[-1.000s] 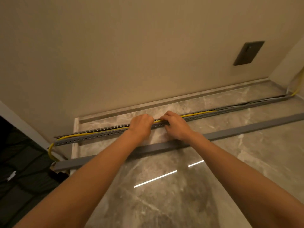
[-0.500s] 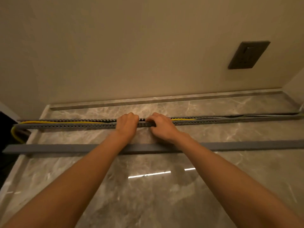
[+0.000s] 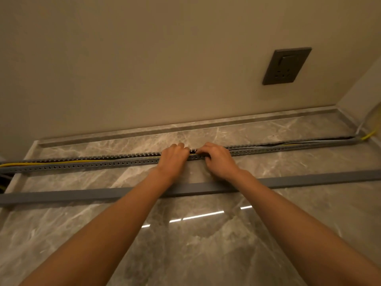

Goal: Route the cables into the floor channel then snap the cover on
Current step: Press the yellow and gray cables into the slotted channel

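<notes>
A long grey slotted floor channel [image 3: 82, 164] runs left to right across the marble floor near the wall. A yellow cable [image 3: 47, 163] lies inside it on the left and comes out at the far right end [image 3: 369, 135]. My left hand [image 3: 172, 159] and my right hand [image 3: 218, 159] rest side by side on the channel's middle, fingers curled over its top and pressing down; what is under the fingers is hidden. The plain grey cover strip [image 3: 61, 196] lies loose on the floor, parallel to the channel and nearer to me, under my forearms.
A beige wall rises just behind the channel, with a dark socket plate [image 3: 286, 66] at the right. A side wall closes the right corner [image 3: 362, 96]. A dark gap sits at the far left [image 3: 3, 180]. Glossy marble floor [image 3: 195, 244] spreads toward me.
The view has swung so the channel now runs nearly level and more of its right end shows. Both hands stay pressed on the channel's middle, a little closer together.
</notes>
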`<state>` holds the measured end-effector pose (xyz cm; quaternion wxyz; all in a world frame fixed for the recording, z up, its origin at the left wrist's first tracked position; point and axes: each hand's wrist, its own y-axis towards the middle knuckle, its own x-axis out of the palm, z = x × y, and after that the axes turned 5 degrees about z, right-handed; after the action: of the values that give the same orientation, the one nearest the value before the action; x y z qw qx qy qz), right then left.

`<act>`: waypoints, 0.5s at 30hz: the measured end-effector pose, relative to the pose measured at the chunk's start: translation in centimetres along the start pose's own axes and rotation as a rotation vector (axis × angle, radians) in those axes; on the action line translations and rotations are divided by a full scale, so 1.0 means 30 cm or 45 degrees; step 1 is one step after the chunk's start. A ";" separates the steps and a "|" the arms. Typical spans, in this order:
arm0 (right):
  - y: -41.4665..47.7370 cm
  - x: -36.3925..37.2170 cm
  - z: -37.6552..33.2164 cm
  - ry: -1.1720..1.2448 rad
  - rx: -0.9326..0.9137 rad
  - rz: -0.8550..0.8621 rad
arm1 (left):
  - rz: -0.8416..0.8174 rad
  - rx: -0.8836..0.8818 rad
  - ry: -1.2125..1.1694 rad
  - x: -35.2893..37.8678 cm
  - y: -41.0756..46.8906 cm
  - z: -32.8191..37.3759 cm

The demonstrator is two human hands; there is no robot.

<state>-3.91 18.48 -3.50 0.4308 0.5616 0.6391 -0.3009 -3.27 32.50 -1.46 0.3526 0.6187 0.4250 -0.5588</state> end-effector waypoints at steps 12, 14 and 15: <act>-0.036 -0.051 0.043 -0.069 0.069 -0.035 | -0.070 0.051 0.045 -0.029 0.055 0.005; -0.049 -0.072 0.079 -0.145 0.092 0.003 | -0.080 0.039 0.055 -0.027 0.048 0.019; -0.051 -0.082 0.091 -0.173 0.097 0.000 | -0.087 0.029 0.064 -0.026 0.047 0.025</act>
<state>-4.84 14.68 -2.70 0.4514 0.5559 0.5964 -0.3626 -2.28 31.16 -0.83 0.3153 0.6218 0.4482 -0.5595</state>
